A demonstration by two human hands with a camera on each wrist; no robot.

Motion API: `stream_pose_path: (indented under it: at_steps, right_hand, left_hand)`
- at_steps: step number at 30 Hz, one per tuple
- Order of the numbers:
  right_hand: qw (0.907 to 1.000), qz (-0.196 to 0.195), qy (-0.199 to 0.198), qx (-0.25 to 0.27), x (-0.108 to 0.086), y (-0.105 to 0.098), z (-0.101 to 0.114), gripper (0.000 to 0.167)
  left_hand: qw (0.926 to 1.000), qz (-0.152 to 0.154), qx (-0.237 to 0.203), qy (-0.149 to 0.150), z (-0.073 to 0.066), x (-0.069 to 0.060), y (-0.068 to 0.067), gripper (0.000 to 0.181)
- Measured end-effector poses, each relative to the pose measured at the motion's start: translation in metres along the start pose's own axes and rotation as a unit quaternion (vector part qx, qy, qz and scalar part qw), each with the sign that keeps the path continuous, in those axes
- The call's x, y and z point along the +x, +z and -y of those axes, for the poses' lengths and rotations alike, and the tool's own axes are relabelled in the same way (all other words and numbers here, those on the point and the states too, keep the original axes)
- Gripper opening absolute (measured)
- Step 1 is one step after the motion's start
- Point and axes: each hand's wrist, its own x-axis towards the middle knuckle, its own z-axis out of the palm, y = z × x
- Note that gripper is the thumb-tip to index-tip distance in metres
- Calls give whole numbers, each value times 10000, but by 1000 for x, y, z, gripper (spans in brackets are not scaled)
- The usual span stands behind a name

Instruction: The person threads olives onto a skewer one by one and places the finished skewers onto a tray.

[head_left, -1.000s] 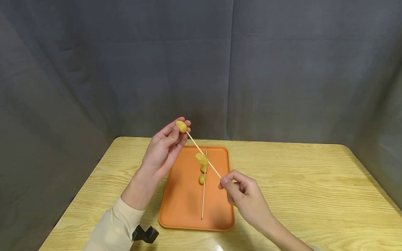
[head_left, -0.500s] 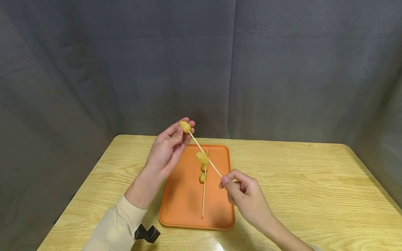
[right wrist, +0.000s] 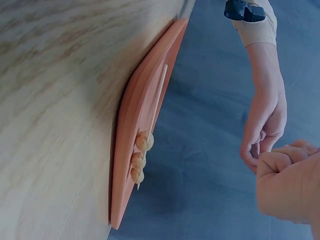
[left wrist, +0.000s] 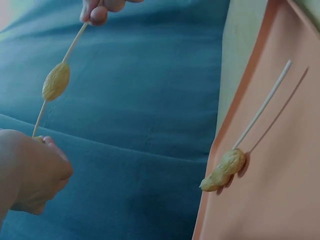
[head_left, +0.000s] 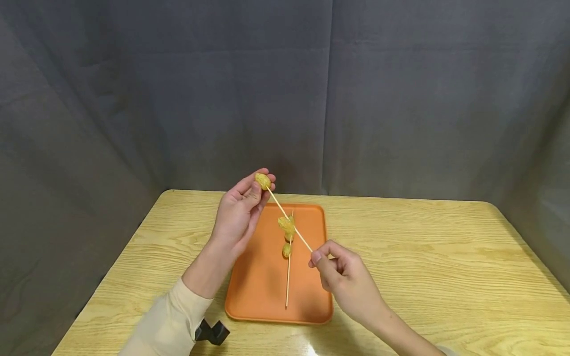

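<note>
My left hand pinches a tan peanut in its shell at the upper end of a thin wooden skewer. Lower down, my right hand grips the skewer's other end between thumb and bent fingers. A second peanut is threaded on the skewer between the two hands, clearest in the left wrist view. Below lies an orange tray, holding another skewer with peanuts on it. They show as three lumps in the right wrist view. The held peanut's far side is hidden by fingers.
The tray rests on a wood-grain table. Dark grey cloth hangs behind the table and at both sides. A black device sits at the left sleeve's cuff, near the tray's front left corner.
My left hand has shifted slightly right with the peanut, a little closer to my right hand along the skewer. The right hand has hardly moved, and the tray's skewer lies as before.
</note>
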Motion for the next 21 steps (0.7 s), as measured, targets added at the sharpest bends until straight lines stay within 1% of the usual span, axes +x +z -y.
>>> stream_pose_path:
  at_steps: [4, 10, 16, 21]
  right_hand:
    - [10000, 7, 73, -56, 0, 2, -1, 18]
    - [9999, -5, 105, -46, 0, 5, -5, 18]
    - [9996, -57, 242, -110, -4, 6, -6, 19]
    - [9996, -63, 269, -89, -5, 6, -6, 20]
  left_hand:
    - [9999, -144, 41, 80, 6, -1, 2, 36]
    - [9996, -220, 118, 132, 11, -4, 6, 35]
    - [9996, -231, 131, 97, 15, -7, 12, 34]
    - [9997, -200, 97, 117, 19, -9, 15, 33]
